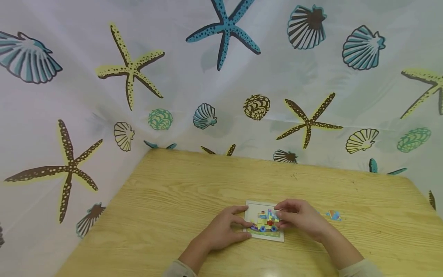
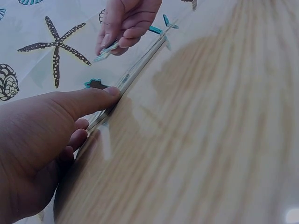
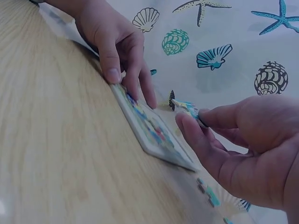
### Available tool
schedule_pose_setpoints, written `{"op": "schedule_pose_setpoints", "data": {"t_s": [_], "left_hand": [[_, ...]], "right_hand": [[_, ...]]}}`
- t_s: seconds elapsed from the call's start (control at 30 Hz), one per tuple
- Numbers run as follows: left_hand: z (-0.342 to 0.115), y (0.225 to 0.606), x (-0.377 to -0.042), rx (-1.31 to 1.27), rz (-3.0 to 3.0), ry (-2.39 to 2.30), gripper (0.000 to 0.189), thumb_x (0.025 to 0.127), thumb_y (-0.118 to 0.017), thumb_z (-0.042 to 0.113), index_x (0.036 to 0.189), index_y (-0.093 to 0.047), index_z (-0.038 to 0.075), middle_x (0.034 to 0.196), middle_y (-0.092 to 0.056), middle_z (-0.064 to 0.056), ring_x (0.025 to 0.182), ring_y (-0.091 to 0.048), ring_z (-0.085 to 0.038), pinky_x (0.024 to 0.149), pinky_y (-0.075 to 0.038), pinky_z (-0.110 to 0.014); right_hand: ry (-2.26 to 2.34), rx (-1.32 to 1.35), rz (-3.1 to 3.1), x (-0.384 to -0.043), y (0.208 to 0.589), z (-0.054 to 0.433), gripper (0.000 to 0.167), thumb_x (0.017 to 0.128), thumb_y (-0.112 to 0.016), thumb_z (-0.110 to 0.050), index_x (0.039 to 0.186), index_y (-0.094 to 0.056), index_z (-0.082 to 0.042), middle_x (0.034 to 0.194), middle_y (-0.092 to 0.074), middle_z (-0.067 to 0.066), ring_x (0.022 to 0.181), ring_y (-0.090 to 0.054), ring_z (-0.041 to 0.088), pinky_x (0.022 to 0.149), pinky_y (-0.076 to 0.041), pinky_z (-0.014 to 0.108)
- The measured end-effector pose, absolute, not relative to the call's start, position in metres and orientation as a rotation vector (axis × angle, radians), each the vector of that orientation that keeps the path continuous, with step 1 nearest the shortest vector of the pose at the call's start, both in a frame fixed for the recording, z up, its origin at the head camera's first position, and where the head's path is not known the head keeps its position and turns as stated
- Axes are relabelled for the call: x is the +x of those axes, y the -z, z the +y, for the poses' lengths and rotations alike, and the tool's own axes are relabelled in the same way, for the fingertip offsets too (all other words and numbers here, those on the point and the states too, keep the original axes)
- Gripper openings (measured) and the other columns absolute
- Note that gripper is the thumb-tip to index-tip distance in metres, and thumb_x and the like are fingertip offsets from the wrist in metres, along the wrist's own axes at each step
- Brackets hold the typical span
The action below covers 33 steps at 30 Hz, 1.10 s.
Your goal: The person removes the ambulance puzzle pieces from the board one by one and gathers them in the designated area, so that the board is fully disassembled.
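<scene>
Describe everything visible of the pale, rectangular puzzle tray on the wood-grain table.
The pale, rectangular puzzle tray has a raised rim and looks like wood or card. It lies flat on the table, partly filled with flat, colourful puzzle pieces showing round blue wheels; its upper left is bare. The person's bare left hand touches its left side, thumb at the near corner. The bare right hand holds a multicoloured piece above its right side.
</scene>
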<state>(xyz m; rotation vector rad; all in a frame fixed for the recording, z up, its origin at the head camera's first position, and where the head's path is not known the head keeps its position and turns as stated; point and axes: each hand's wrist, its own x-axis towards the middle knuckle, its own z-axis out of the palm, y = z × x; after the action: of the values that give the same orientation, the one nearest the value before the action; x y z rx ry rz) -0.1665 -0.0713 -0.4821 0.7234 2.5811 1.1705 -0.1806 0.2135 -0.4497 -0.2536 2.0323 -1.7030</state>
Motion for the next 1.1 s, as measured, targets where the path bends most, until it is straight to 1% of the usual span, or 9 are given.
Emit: {"op": "schedule_pose_setpoints", "data": {"t_s": [0.2, 0.27, 0.5, 0.7, 0.8, 0.93, 1.03, 1.1], "left_hand": [[-0.069, 0.483, -0.167, 0.714, 2.580, -1.154, 0.027, 0.088, -0.076, 0.039, 0.111, -0.077, 0.027, 0.155, -0.044, 0.002, 0.146, -0.036, -0.032, 0.117, -0.031, -0.058], [-0.069, 0.482, -0.167, 0.713, 2.583, -1.148, 0.027, 0.088, -0.076, 0.040, 0.111, -0.077, 0.027, 0.155, -0.044, 0.003, 0.146, -0.035, -0.032, 0.118, -0.030, -0.058], [-0.069, 0.481, -0.168, 0.719, 2.587, -1.154, 0.027, 0.087, -0.077, 0.039, 0.111, -0.077, 0.025, 0.155, -0.045, 0.002, 0.146, -0.036, -0.033, 0.117, -0.031, -0.059], [-0.070, 0.480, -0.168, 0.701, 2.571, -1.171, 0.027, 0.087, -0.077, 0.039, 0.111, -0.077, 0.025, 0.155, -0.045, 0.002, 0.146, -0.036, -0.033, 0.118, -0.030, -0.058], [-0.069, 0.481, -0.168, 0.701, 2.570, -1.171, 0.027, 0.087, -0.077, 0.039, 0.111, -0.077, 0.026, 0.155, -0.045, 0.002, 0.146, -0.036, -0.032, 0.118, -0.030, -0.058], [-0.069, 0.483, -0.169, 0.702, 2.566, -1.183, 0.027, 0.087, -0.077, 0.039, 0.111, -0.077, 0.026, 0.155, -0.045, 0.002, 0.146, -0.036, -0.032, 0.118, -0.030, -0.058], [-0.070, 0.483, -0.168, 0.708, 2.565, -1.193, 0.028, 0.087, -0.077, 0.039, 0.111, -0.077, 0.026, 0.155, -0.044, 0.002, 0.146, -0.036, -0.033, 0.117, -0.031, -0.059], [-0.070, 0.484, -0.168, 0.708, 2.563, -1.198, 0.028, 0.087, -0.077, 0.039, 0.111, -0.077, 0.025, 0.155, -0.044, 0.001, 0.146, -0.036, -0.034, 0.117, -0.031, -0.059]], "right_hand": [[1.684, -0.162, 2.120, -0.176, 0.457, 0.228, 0.037, 0.095, -0.069, -0.016, 0.119, -0.060, 0.010, 0.106, -0.062, 0.011, 0.083, -0.069, 0.015, 0.076, -0.061, 0.027], [1.679, -0.141, 2.143, -0.175, 0.459, 0.232, 0.037, 0.095, -0.069, -0.017, 0.119, -0.060, 0.010, 0.105, -0.062, 0.011, 0.083, -0.069, 0.016, 0.075, -0.061, 0.027], [1.686, -0.139, 2.148, -0.170, 0.463, 0.244, 0.035, 0.096, -0.068, -0.013, 0.118, -0.058, 0.012, 0.100, -0.063, 0.009, 0.082, -0.069, 0.017, 0.074, -0.061, 0.027], [1.634, -0.101, 2.233, -0.164, 0.461, 0.243, 0.031, 0.095, -0.067, -0.008, 0.116, -0.059, 0.012, 0.103, -0.066, 0.013, 0.083, -0.070, 0.018, 0.073, -0.062, 0.028], [1.593, -0.032, 2.334, -0.161, 0.462, 0.238, 0.025, 0.092, -0.069, -0.005, 0.111, -0.062, 0.011, 0.099, -0.067, 0.014, 0.079, -0.069, 0.018, 0.070, -0.061, 0.027], [1.520, 0.083, 2.491, -0.160, 0.464, 0.231, 0.019, 0.089, -0.073, -0.004, 0.103, -0.065, 0.006, 0.089, -0.065, 0.010, 0.071, -0.067, 0.016, 0.062, -0.059, 0.025], [1.478, 0.110, 2.578, -0.160, 0.466, 0.228, 0.021, 0.086, -0.076, -0.006, 0.101, -0.065, 0.003, 0.085, -0.062, 0.008, 0.067, -0.065, 0.015, 0.058, -0.058, 0.024], [1.492, 0.108, 2.586, -0.161, 0.468, 0.229, 0.024, 0.086, -0.078, -0.008, 0.103, -0.065, 0.003, 0.084, -0.062, 0.008, 0.065, -0.064, 0.016, 0.057, -0.057, 0.024]]}}
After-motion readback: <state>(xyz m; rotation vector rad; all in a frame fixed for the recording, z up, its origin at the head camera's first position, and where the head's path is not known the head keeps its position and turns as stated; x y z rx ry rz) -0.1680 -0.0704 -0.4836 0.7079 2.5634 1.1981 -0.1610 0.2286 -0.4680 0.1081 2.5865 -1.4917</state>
